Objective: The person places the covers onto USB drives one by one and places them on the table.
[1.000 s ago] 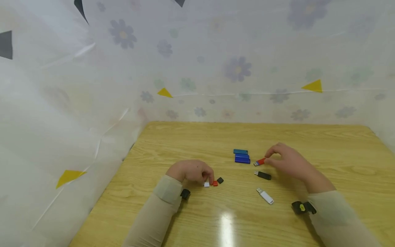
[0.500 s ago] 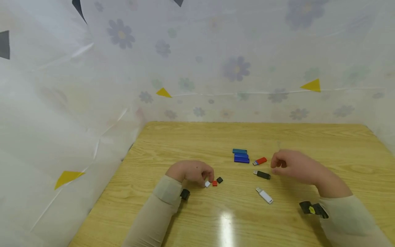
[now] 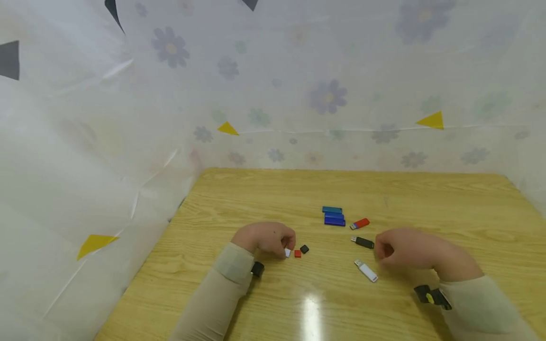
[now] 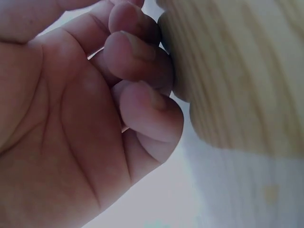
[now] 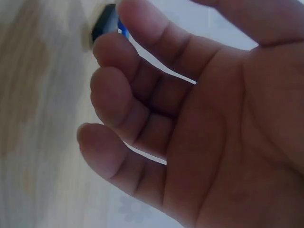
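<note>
Your right hand [image 3: 411, 248], loosely curled and empty, is nearest the black stick [image 3: 364, 243], which lies just to its left with its long axis pointing towards it, while your left hand [image 3: 265, 237] pinches the white cap [image 3: 287, 253].

Both sleeved arms reach forward, well apart, the left arm [image 3: 211, 298] rising from the lower edge and the right arm [image 3: 482, 305] from the lower right corner. The left hand [image 3: 268, 237] is bent inward at the wrist, its back uppermost; the wrist view shows three fingers [image 4: 147, 107] curled toward the palm, while thumb and forefinger seem to pinch, though their tips are partly hidden. The right hand [image 3: 411, 248] points across toward the left one, its back also up, its four fingers [image 5: 111, 97] loosely bent and slightly spread, the palm bare and the thumb [image 5: 266, 19] held away from them.
</note>
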Action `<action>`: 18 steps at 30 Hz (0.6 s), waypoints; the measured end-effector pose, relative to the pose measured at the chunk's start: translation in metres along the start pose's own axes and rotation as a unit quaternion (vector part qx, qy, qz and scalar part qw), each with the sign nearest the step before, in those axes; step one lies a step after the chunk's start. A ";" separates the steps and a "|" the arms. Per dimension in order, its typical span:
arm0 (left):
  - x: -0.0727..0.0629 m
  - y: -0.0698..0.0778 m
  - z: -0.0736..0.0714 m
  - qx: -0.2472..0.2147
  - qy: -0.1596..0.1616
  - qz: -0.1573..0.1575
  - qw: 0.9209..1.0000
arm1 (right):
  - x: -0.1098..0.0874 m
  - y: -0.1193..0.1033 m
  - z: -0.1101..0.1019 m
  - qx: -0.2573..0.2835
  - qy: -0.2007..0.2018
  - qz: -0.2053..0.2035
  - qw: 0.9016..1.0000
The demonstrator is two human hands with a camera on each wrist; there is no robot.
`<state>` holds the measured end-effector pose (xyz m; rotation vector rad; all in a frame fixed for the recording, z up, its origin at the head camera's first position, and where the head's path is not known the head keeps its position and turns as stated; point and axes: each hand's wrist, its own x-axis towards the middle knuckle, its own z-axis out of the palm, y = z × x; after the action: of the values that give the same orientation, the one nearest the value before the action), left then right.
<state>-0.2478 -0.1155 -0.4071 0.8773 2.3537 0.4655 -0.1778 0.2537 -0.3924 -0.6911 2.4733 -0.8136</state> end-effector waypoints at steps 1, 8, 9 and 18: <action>0.000 0.000 0.000 -0.001 -0.001 0.000 1.000 | 0.001 -0.001 0.003 0.001 -0.005 0.000 1.000; 0.001 0.002 0.000 0.002 -0.001 -0.009 1.000 | 0.008 -0.003 0.024 -0.053 -0.002 0.006 0.999; 0.001 0.002 0.001 0.004 0.000 -0.011 1.000 | 0.008 -0.004 0.026 -0.059 0.000 0.010 0.998; 0.000 0.003 0.001 0.018 0.011 -0.009 1.000 | 0.013 -0.009 0.031 -0.090 0.000 0.051 0.995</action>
<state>-0.2456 -0.1132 -0.4057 0.8706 2.3948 0.4291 -0.1680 0.2264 -0.4125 -0.6185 2.5812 -0.5575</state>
